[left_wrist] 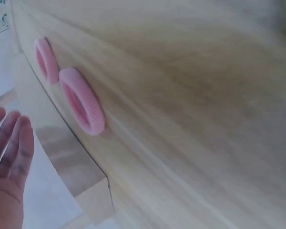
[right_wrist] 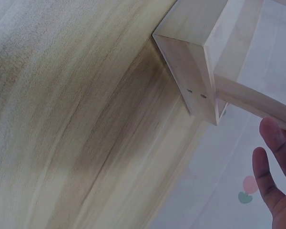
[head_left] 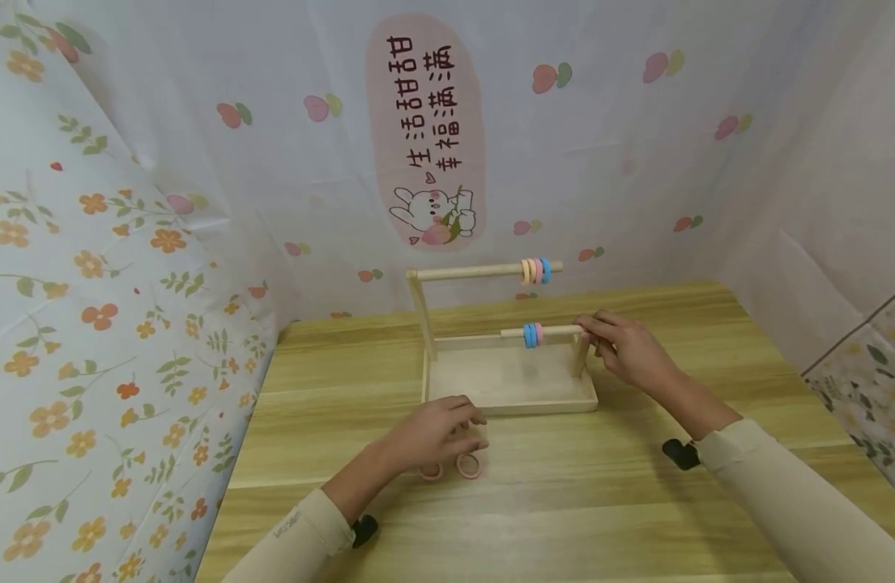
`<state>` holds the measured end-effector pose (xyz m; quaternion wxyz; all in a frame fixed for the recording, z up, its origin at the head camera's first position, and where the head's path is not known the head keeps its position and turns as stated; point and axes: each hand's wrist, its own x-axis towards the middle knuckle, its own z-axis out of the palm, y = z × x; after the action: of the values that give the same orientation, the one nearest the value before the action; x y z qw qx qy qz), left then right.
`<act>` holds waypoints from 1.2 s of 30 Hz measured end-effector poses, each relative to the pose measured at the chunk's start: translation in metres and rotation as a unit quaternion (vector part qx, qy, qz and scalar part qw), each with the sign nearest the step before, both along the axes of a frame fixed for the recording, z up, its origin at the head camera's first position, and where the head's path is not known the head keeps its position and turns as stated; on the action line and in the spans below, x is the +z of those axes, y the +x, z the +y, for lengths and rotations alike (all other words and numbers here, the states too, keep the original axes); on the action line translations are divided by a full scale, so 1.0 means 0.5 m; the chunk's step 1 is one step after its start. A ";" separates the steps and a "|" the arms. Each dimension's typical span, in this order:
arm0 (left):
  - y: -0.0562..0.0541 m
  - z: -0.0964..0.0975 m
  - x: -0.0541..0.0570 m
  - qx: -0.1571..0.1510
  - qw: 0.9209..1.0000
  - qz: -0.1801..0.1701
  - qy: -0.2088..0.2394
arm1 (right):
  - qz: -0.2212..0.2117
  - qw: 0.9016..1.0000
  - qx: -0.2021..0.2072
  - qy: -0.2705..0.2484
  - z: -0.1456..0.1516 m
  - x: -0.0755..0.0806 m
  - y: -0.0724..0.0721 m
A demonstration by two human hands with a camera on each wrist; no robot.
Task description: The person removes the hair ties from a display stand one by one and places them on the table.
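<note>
A wooden stand [head_left: 513, 407] with a tray base and two bars rests on the table. Its upper bar [head_left: 465, 272] carries several orange, pink and blue hair ties [head_left: 539, 271]; blue and pink hair ties [head_left: 530, 336] circle the lower bar. My right hand [head_left: 637, 352] holds the stand where the lower bar meets its short post [right_wrist: 248, 98], fingertips at the bar's end. Two pink hair ties [left_wrist: 93, 112] lie flat on the table before the tray. Just over them, my left hand [head_left: 432, 433] hovers with fingers loosely extended and nothing in its grasp.
The wood-grain table [head_left: 564, 502] extends around the stand. Behind it hangs a white cloth [head_left: 600, 162] printed with fruit and a rabbit. A flowered cloth [head_left: 126, 324] borders the left side, and a pale cloth [head_left: 819, 178] borders the right.
</note>
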<state>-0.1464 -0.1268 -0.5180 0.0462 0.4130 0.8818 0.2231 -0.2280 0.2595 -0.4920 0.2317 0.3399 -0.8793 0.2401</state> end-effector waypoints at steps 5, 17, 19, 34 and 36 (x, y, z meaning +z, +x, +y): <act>-0.018 0.014 0.009 0.042 0.997 0.035 0.046 | 0.011 1.000 0.006 -0.006 0.004 -0.005 -0.005; -0.055 0.047 0.025 0.139 0.980 0.000 0.144 | 0.018 1.000 0.007 -0.013 0.003 -0.002 -0.002; -0.059 0.051 0.027 0.154 0.974 -0.024 0.166 | 0.016 1.000 0.009 -0.013 0.003 -0.003 -0.002; -0.096 0.068 0.041 0.202 0.958 -0.053 0.196 | 0.001 1.000 0.004 -0.008 0.003 -0.005 0.004; -0.100 0.071 0.039 0.201 0.958 -0.057 0.197 | 0.005 1.000 0.006 -0.009 0.004 -0.009 0.002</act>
<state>-0.1964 -0.0911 -0.4983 -0.0314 0.2148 0.8809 0.4207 -0.2268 0.2614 -0.4962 0.2381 0.3442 -0.8739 0.2473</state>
